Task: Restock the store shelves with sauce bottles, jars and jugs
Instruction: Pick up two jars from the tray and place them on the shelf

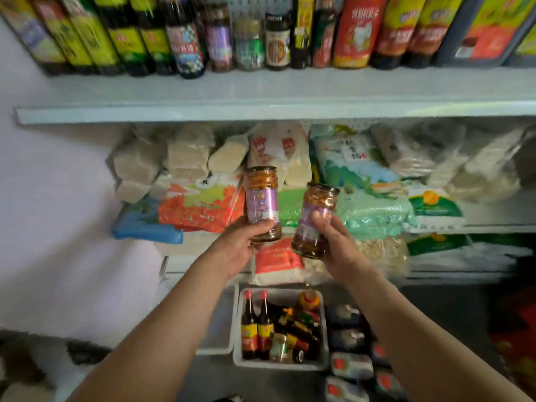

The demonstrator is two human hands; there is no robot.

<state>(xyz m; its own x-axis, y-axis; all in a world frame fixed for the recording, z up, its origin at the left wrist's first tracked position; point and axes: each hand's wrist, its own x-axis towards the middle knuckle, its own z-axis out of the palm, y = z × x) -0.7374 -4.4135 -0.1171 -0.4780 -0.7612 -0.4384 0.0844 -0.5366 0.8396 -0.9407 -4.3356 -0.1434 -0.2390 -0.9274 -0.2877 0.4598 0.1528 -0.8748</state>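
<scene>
Each grip grasps a purple-labelled jar in mid-air below the top shelf (261,111) — left hand (240,245) holds the upright jar (262,203), right hand (338,245) the tilted jar (316,219), just beside it.

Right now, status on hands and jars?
Left hand grips purple-label jar; right hand grips second jar, tilted. Both below top shelf. Nothing between.

both arms stretched forward and up, left hand (239,248) wrapped round a jar (262,203), right hand (339,245) gripping another jar (314,220), tilted, wrists close together
</scene>
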